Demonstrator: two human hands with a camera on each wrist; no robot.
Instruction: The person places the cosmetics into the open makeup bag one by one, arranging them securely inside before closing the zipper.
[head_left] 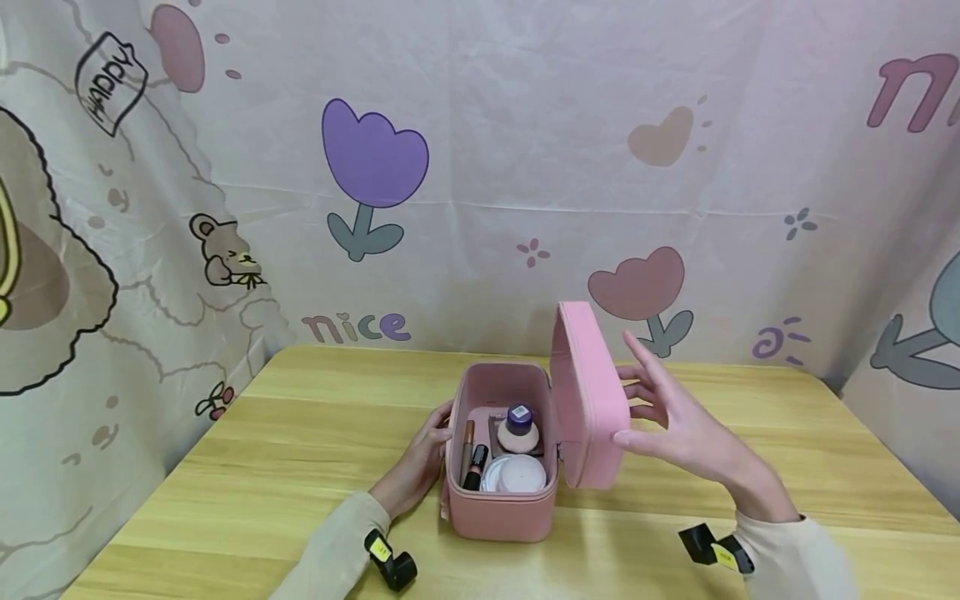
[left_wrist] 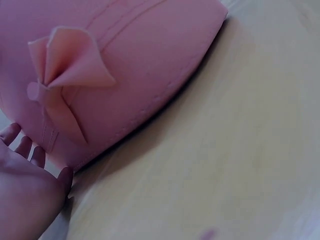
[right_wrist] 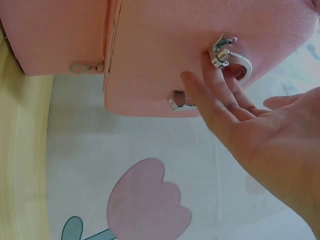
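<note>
A pink cosmetic case (head_left: pixel 502 518) stands upright on the table with its lid (head_left: pixel 609 417) swung out to the right. Inside lie a bottle with a dark blue cap (head_left: pixel 519 419), white round containers (head_left: pixel 522 473), a black tube (head_left: pixel 476 468) and a slim brown stick (head_left: pixel 468 442). My left hand (head_left: pixel 414 467) rests against the case's left side, near a pink bow (left_wrist: pixel 75 65) in the left wrist view. My right hand (head_left: pixel 678 421) is at the lid's outer face, fingers spread. In the right wrist view its fingertips touch or nearly touch a metal fitting (right_wrist: pixel 220 52).
Under the case is a wood-grain table (head_left: pixel 300 450). A patterned cloth (head_left: pixel 480 167) hangs behind it and along both sides. A small metal clasp (right_wrist: pixel 87 67) is on the case near the lid.
</note>
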